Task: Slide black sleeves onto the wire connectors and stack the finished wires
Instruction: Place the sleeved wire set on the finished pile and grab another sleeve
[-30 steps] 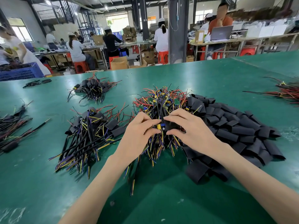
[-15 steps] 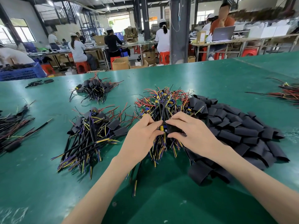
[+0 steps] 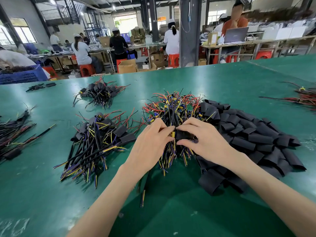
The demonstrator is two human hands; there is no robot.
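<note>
two hands meeting over the wire pile

both hands work right above the loose wire pile in the middle of the green table. the left hand pinches a wire at its yellow connector. the right hand grips a black sleeve between thumb and fingers, its mouth right up against that connector. how far it is on, i cannot tell; the fingers cover it. the sleeve heap lies just right of the pile, under the right wrist. the finished stack sits to the left, with a second stack beyond it. more wires trail at the left edge and red ones at the right. a blue crate stands at the far left corner.
</note>
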